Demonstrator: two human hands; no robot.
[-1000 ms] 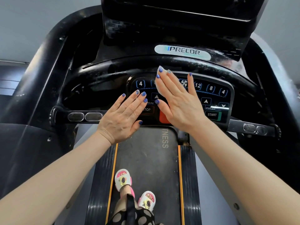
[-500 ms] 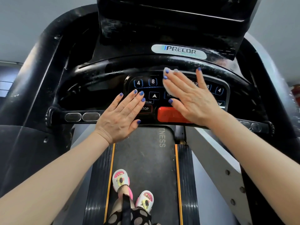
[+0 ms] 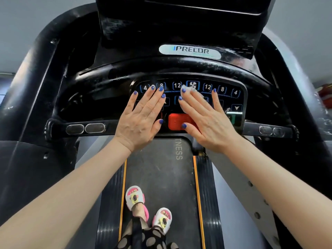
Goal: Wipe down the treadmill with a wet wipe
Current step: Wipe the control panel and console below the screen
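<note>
The black treadmill's button panel (image 3: 222,89) faces me, with numbered keys and a red bar (image 3: 177,121) low in the middle. My right hand (image 3: 204,119) lies flat on the panel's centre with straight fingers, pressing a white wet wipe (image 3: 188,91) that shows only past its fingertips near the fan key. My left hand (image 3: 142,119) rests flat on the panel's left side, fingers straight, holding nothing. Most of the wipe is hidden under the right hand.
A curved black handlebar (image 3: 179,67) arches above the panel, under the Precor badge (image 3: 190,51). Side grips with metal sensor pads (image 3: 85,128) stick out left and right. Below, my sandalled feet (image 3: 149,207) stand on the dark belt (image 3: 161,177) between orange-edged rails.
My right hand with the wipe slid right across the keys, then back left and down toward the centre. My left hand moved up the panel's left side, its fingertips now at the top keys.
</note>
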